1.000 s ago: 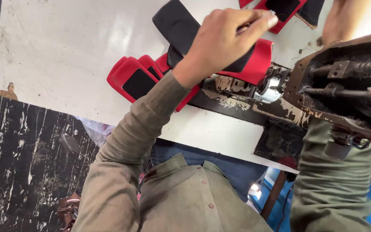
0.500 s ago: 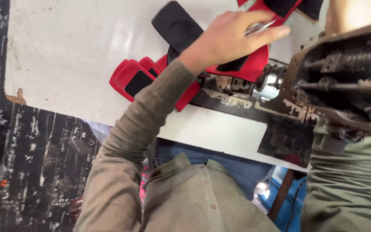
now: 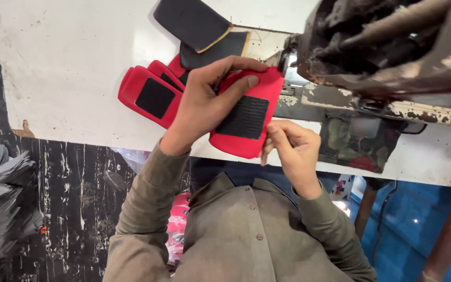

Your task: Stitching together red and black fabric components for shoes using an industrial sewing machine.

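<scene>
My left hand lies over a red padded piece with a black hook-and-loop patch and grips it from above, thumb on the patch's top edge. My right hand pinches the piece's lower right edge. The piece is held over the near edge of the white table, just in front of the worn sewing machine.
Several more red pieces with black patches are stacked left of my left hand. Black pieces lie behind them. Grey sheets are piled on the dark floor at left. A dark opening holding scraps sits under the machine.
My left hand has drawn the red piece back from the machine toward my body. My right hand has come in and taken its lower edge.
</scene>
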